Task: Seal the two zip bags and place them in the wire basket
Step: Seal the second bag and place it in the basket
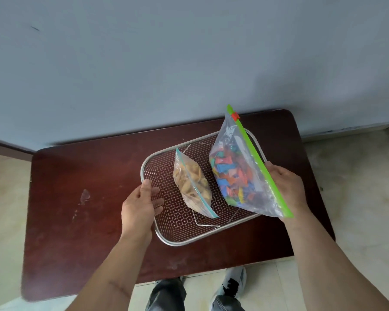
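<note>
Placement step under way: right hand [285,187] grips the green-zippered clear bag of coloured pieces [240,173] at three o'clock over the steel wire basket [166,237]; left hand [142,203], open, steadies its nine o'clock rim. Next: lower beside the small blue-zippered snack bag [192,182].

Dark red table [81,176] (scuffed), blue-grey wall [144,63], pale floor tiles [346,198].

Two zip bags are in view: one smaller bag [192,187] with a teal zip strip, filled with tan pieces, and one larger bag [240,173] with a green zip strip, filled with many coloured pieces too numerous to count. The larger bag carries one red slider [234,116]. There is one wire basket [177,240], one dark wooden table [76,198], two hands, the left hand [142,205] and the right hand [286,185], and two shoes [233,281].
</note>
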